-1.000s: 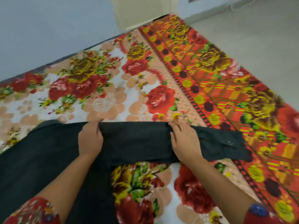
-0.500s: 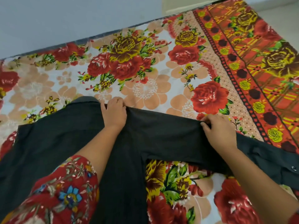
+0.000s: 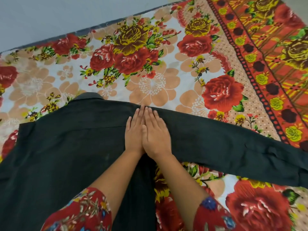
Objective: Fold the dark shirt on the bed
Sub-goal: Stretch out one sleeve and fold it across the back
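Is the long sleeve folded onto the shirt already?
No, the sleeve lies stretched out to the right across the flowered bedsheet.

Count: one dark shirt (image 3: 70,147), one of its sleeves (image 3: 233,147) stretched out to the right; one floral bedsheet (image 3: 150,67); two hands, left hand (image 3: 134,130) and right hand (image 3: 155,134); two red floral garment sleeves (image 3: 80,212) on the forearms

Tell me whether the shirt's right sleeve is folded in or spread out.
Spread out: the sleeve stretches sideways from the shirt across the bedsheet, not yet folded in.
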